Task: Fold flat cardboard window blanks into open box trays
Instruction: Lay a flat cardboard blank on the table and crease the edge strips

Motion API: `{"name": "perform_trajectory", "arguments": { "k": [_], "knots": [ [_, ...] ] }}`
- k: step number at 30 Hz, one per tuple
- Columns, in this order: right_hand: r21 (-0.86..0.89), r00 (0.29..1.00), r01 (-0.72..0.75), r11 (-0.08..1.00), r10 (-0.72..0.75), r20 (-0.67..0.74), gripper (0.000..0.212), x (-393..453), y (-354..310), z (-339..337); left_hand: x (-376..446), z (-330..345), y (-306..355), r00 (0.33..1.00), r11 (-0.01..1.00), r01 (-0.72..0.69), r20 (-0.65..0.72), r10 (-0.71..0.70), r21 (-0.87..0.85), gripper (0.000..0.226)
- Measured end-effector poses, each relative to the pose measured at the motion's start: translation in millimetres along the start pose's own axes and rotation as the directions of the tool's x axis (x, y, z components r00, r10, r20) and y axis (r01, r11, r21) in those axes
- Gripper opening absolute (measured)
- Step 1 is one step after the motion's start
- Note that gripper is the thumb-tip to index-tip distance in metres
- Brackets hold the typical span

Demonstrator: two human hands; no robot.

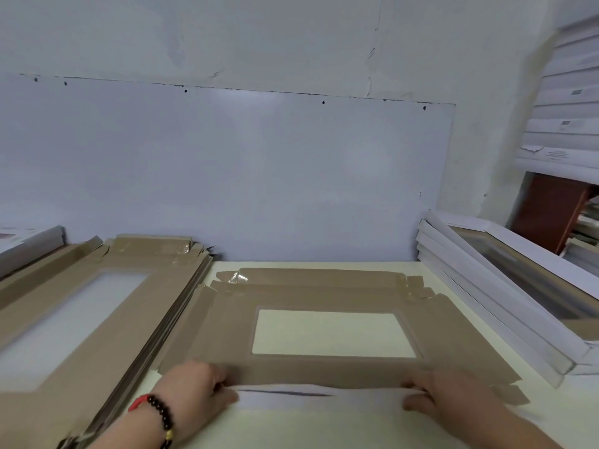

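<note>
A flat brown cardboard blank (227, 328) with a clear rectangular window lies on the pale table in front of me. Its near flap is folded over so the white underside (308, 396) shows along the front edge. My left hand (197, 393), with a bead bracelet at the wrist, pinches the left end of that folded flap. At the flap's right end my right hand (447, 396) grips it, fingers on top and thumb on the white side.
A thick stack of flat brown window blanks (107, 322) lies at the left. Folded white trays (505, 306) lean stacked at the right. A white wall stands close behind the table (324, 429). White boxes are piled on a brown shelf at the far right.
</note>
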State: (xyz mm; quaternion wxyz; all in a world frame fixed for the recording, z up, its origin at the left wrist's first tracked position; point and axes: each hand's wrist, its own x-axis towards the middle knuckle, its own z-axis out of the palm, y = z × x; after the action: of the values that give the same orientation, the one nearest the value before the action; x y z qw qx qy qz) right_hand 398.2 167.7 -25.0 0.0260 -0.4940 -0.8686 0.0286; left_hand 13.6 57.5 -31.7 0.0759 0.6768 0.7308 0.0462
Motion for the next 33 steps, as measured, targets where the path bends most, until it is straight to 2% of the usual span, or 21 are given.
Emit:
{"name": "perform_trajectory", "arguments": {
  "k": [2,6,8,10,13,16,18,20,22,25,27,29,31,33],
  "knots": [
    [-0.079,0.999,-0.028,0.997,0.03,0.027,0.043,11.9,-3.0,-2.8,12.3,-0.6,3.4,1.0,0.999,0.007,0.006,-0.007,0.034,0.037],
    [-0.243,0.999,-0.038,0.969,0.027,-0.048,0.073,33.9,-22.4,14.1,33.0,13.5,27.2,0.999,0.977,0.013,0.027,-0.019,0.214,0.043],
    [-0.286,0.993,-0.031,0.958,-0.004,-0.122,0.057,35.6,-41.9,28.5,38.4,27.3,42.6,1.0,0.967,0.009,-0.024,-0.002,0.256,0.046],
    [-0.229,0.968,-0.042,0.973,-0.017,-0.252,0.053,39.0,-69.5,37.1,41.8,39.5,62.1,0.996,0.976,-0.011,-0.087,0.031,0.22,0.051],
    [-0.099,0.993,0.039,0.994,-0.05,-0.106,0.056,48.9,-113.0,47.8,50.8,54.0,92.8,0.993,0.988,-0.056,-0.093,0.07,0.145,0.057],
    [-0.045,0.973,0.161,0.986,-0.166,-0.163,0.057,47.6,-127.8,52.6,56.1,62.8,102.2,0.998,0.994,-0.05,-0.037,0.053,0.094,0.058],
    [-0.098,0.955,0.212,0.972,-0.228,-0.192,0.051,42.2,-122.5,52.3,54.3,66.7,91.8,0.999,0.993,-0.049,0.0,0.05,0.109,0.061],
    [-0.123,0.96,0.217,0.968,-0.235,-0.153,0.045,39.4,-101.1,56.1,50.0,67.9,73.1,0.999,0.991,-0.037,0.02,0.035,0.125,0.064],
    [-0.156,0.976,0.197,0.968,-0.208,-0.06,0.042,33.1,-75.9,53.3,45.9,65.3,52.9,1.0,0.99,-0.008,0.027,0.005,0.139,0.065],
    [-0.28,0.985,0.124,0.952,-0.151,-0.078,0.048,21.5,-44.2,48.0,38.9,60.0,26.5,0.999,0.986,0.02,0.022,-0.024,0.168,0.065],
    [-0.264,0.997,0.061,0.963,-0.071,-0.028,0.045,12.8,-25.7,41.3,34.4,58.8,11.8,0.999,0.983,0.022,0.027,-0.027,0.182,0.065],
    [-0.241,1.0,0.004,0.971,0.0,0.016,0.052,6.4,-7.0,39.3,30.9,57.2,-1.2,0.999,0.981,0.031,0.013,-0.034,0.19,0.065],
    [-0.225,0.998,-0.019,0.974,0.006,-0.058,0.061,7.0,23.6,46.4,27.1,55.1,-12.5,0.999,0.983,0.051,-0.003,-0.052,0.177,0.064],
    [-0.178,0.999,-0.018,0.984,0.01,-0.049,0.059,3.3,46.5,52.2,23.8,54.6,-24.4,0.998,0.986,0.067,-0.031,-0.063,0.154,0.062]
  ]
}}
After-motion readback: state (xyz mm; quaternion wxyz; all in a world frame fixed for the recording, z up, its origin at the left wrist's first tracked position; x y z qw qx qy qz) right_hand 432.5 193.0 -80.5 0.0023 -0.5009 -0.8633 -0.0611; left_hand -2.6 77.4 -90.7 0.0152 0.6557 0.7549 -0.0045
